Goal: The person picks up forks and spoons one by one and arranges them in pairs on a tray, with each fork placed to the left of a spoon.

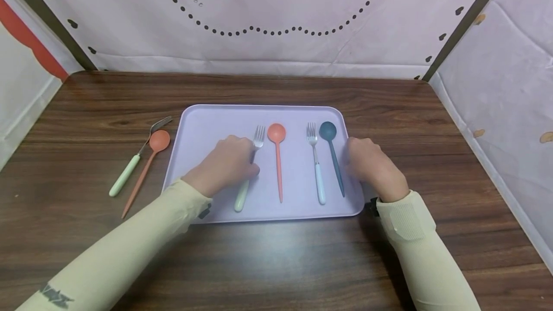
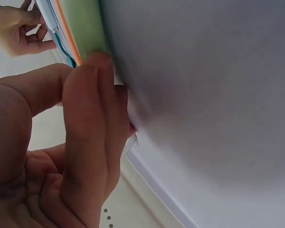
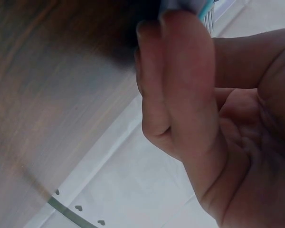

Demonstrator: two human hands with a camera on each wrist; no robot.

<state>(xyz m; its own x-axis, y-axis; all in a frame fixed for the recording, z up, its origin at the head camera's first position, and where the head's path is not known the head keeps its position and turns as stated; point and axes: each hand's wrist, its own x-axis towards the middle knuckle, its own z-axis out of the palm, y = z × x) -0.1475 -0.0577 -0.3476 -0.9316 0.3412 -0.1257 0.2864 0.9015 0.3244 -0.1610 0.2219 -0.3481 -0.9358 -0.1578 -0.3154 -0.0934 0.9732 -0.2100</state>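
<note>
My left hand point(image 1: 229, 164) pinches a fork point(image 1: 242, 196) by its pale green handle, low over the lavender tray point(image 1: 268, 209); the fingers hide the middle of the fork. In the left wrist view the green handle point(image 2: 85, 28) runs up from the fingertips. To its right on the tray lie a coral spoon point(image 1: 278, 167), a fork with a light blue handle point(image 1: 318, 176) and a dark teal spoon point(image 1: 334, 157). At the tray's right rim, my right hand point(image 1: 373, 167) grips the edge with bent fingers; its fingertips point(image 3: 185, 28) meet the rim.
Left of the tray, a second green-handled fork point(image 1: 125, 174) and an orange-brown spoon point(image 1: 147, 167) lie side by side on the dark wooden table point(image 1: 276, 272). Light patterned cloth point(image 1: 276, 4) hangs behind the table and along both sides.
</note>
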